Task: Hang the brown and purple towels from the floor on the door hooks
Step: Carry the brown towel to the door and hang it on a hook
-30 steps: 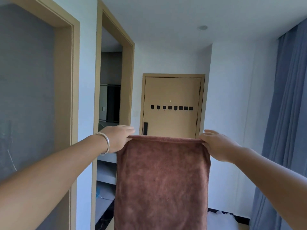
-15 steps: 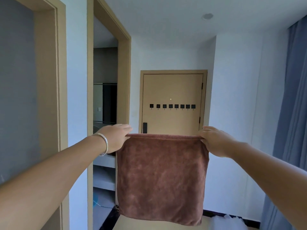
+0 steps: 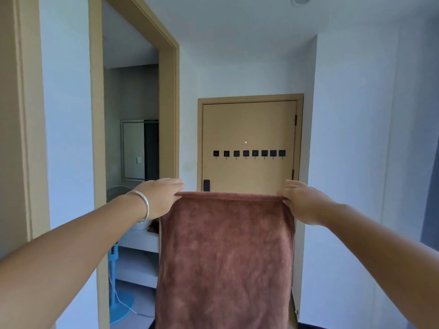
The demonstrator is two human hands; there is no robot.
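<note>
A brown towel (image 3: 225, 257) hangs flat in front of me, stretched by its top edge. My left hand (image 3: 159, 198) pinches the top left corner, a silver bangle on that wrist. My right hand (image 3: 300, 200) pinches the top right corner. Straight ahead is a tan door (image 3: 249, 124) with a row of several small black hooks (image 3: 249, 153) at mid height, above the towel's top edge and farther away. All the hooks are bare. No purple towel is in view.
An open doorway (image 3: 133, 162) on the left shows a mirror, shelves and a blue standing fan (image 3: 118, 293). White walls flank the door. A black handle (image 3: 206, 185) sits low on the door's left side. A blue curtain edge (image 3: 431, 186) is at far right.
The door and its hooks have grown larger in view as I moved closer. The towel stays stretched between both hands at the same height.
</note>
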